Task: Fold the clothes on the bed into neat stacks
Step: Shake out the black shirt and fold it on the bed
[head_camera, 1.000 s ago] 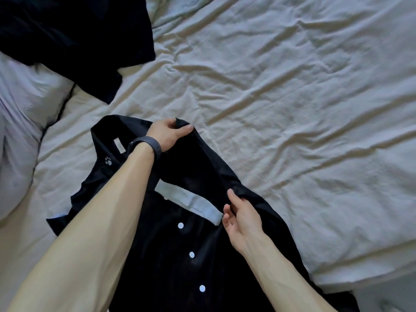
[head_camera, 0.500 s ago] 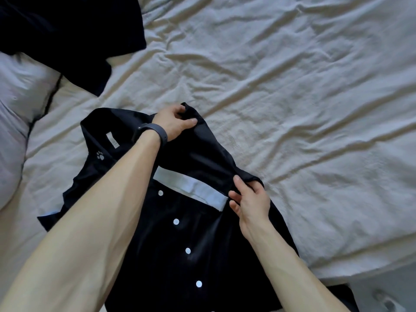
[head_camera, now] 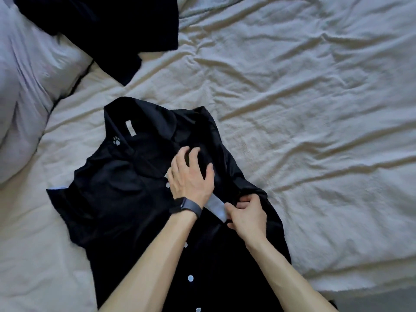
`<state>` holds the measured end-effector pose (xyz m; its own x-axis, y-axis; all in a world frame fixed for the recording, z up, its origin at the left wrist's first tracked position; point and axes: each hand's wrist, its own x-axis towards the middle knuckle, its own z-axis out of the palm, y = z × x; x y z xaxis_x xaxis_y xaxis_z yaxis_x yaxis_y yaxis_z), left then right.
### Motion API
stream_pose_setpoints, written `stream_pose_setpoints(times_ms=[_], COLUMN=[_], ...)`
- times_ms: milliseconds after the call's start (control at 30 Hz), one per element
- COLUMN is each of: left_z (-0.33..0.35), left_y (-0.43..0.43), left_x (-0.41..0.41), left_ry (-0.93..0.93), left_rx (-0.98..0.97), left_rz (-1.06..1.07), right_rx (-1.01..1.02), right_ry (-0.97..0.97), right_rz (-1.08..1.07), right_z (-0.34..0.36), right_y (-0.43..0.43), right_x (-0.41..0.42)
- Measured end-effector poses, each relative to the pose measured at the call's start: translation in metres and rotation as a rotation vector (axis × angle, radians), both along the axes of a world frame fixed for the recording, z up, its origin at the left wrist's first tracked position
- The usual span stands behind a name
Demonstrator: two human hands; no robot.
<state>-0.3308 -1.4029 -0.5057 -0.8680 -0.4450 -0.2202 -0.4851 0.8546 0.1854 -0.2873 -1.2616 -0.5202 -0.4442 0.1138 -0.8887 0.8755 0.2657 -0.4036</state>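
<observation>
A black button-up shirt (head_camera: pixel 117 199) with white buttons, a paw print on the collar and a pale blue sleeve cuff (head_camera: pixel 217 207) lies front up on the cream bed sheet (head_camera: pixel 315 131). My left hand (head_camera: pixel 191 174), with a dark band on the wrist, lies flat with spread fingers on the folded-in right sleeve. My right hand (head_camera: pixel 246 213) pinches the black fabric at the edge of that fold, next to the blue cuff.
Another dark garment (head_camera: pixel 108 25) lies crumpled at the top left, partly on a pale pillow (head_camera: pixel 27 86). The sheet's edge and a strip of floor (head_camera: pixel 371 300) show at the bottom right.
My left hand let go of the shirt's shoulder and came down flat onto the folded sleeve. My right hand moved from touching the fold to pinching its edge.
</observation>
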Motion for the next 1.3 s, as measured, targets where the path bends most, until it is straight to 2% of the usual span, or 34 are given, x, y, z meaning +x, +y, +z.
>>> stream_pose_setpoints(times_ms=[133,233,300,367,467,567,633,767,933,1000,1167,1300], left_z=[-0.021,-0.04,-0.046,-0.049,-0.049,-0.049,-0.051,-0.06,-0.066,-0.067,-0.077,-0.07], left_y=[-0.006,-0.016,-0.021,-0.025,-0.027,-0.024,-0.021,-0.016,-0.015,-0.02,-0.033,-0.038], left_x=[0.037,0.046,0.046,0.044,0.044,0.048,0.053,0.057,0.05,0.058,0.069,0.068], left_ry=[-0.245,-0.316,-0.295,-0.28,-0.254,-0.143,-0.094,-0.174,-0.074,-0.041,-0.131,-0.099], left_rx=[0.006,0.001,0.012,0.026,0.041,0.014,-0.034,-0.003,-0.052,-0.06,-0.018,0.086], left_rz=[0.037,-0.029,-0.057,-0.087,-0.131,-0.143,-0.092,-0.035,-0.064,-0.03,-0.087,-0.118], right_rx=[0.0,0.136,0.271,0.313,0.231,0.397,0.504,0.599,0.596,0.543,0.558,0.564], right_ry=[-0.018,0.01,0.192,0.483,0.879,0.919,0.941,1.045,1.293,1.29,0.991,0.97], right_rz=[0.083,0.462,0.69,0.722,0.755,1.109,1.251,1.333,1.303,1.375,1.457,1.462], right_z=[0.008,0.017,0.023,0.027,0.012,-0.016,-0.037,-0.057,-0.06,-0.062,-0.065,-0.049], right_y=[0.01,0.024,0.026,0.01,-0.033,-0.061,-0.062,-0.045,-0.042,-0.045,-0.037,-0.039], right_x=[-0.01,-0.02,-0.025,-0.035,-0.055,-0.084,-0.101,-0.122,-0.116,-0.111,-0.117,-0.117])
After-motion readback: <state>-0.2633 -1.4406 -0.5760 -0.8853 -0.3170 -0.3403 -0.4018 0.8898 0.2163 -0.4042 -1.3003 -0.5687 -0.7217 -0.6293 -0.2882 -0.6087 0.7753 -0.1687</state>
